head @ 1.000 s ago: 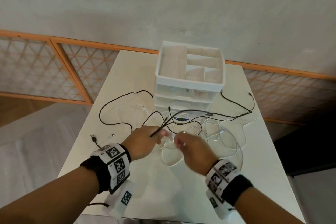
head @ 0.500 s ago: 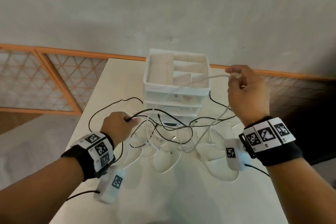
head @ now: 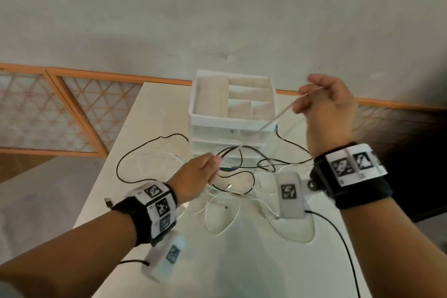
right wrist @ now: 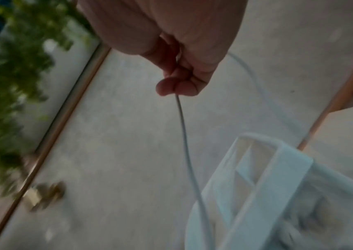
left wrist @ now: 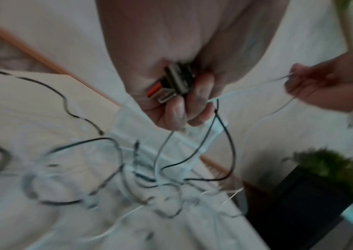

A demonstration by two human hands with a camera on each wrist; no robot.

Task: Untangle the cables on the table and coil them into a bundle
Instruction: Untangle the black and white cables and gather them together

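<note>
No readable words, brands or numbers anywhere; only black-and-white square marker patterns on the left wristband (head: 157, 203), the right wristband (head: 350, 167) and the two white wrist camera housings (head: 289, 191), perhaps coded tags, too blurred to decipher

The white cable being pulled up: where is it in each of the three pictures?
Head: white cable slants from the left hand up to the raised right hand, crossing the organizer.
Left wrist: runs right from the fingers, upper right.
Right wrist: hangs down the centre.
Shared landmark: the organizer.
</note>
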